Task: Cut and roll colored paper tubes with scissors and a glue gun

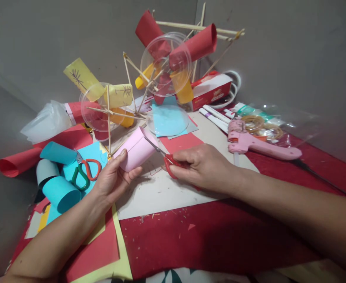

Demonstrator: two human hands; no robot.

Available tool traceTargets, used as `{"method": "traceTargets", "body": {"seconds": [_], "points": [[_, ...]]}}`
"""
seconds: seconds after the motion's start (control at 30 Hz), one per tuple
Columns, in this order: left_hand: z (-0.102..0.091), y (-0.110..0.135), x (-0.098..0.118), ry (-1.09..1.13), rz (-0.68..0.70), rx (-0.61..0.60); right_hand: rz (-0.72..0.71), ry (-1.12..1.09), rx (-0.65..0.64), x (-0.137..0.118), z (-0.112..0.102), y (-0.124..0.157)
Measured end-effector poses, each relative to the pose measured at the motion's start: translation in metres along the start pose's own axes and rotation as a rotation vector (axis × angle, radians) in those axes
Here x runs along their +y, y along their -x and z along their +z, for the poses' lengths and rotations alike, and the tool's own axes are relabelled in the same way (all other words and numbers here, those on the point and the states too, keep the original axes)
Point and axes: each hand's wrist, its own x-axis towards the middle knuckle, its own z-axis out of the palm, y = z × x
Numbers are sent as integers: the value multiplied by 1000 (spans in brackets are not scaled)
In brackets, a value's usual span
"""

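Observation:
My left hand grips a rolled pink paper tube by its lower left side, thumb on top and fingers beneath. A line runs along the tube's surface. In my right hand are red-handled scissors, with my fingers in the loops. Their metal blades point up and left and reach the tube's right end; whether they cut into the paper I cannot tell. Below both hands lies a white sheet with small scraps. Left of my left hand, orange-and-green scissors rest on blue paper.
Two stick-frame wheels with clear discs and coloured paper tubes stand at the back. A pink glue gun lies at right, near white markers, rubber bands and a red box. Blue tubes and coloured sheets lie at left.

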Motion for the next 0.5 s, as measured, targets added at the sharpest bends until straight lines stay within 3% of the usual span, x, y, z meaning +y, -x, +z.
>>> {"method": "traceTargets", "body": {"seconds": [0.23, 0.5], "points": [[-3, 1, -4, -17, 32, -72, 44, -45, -8, -1, 2, 1], [-3, 0, -2, -26, 16, -91, -9, -72, -26, 0, -3, 1]]}}
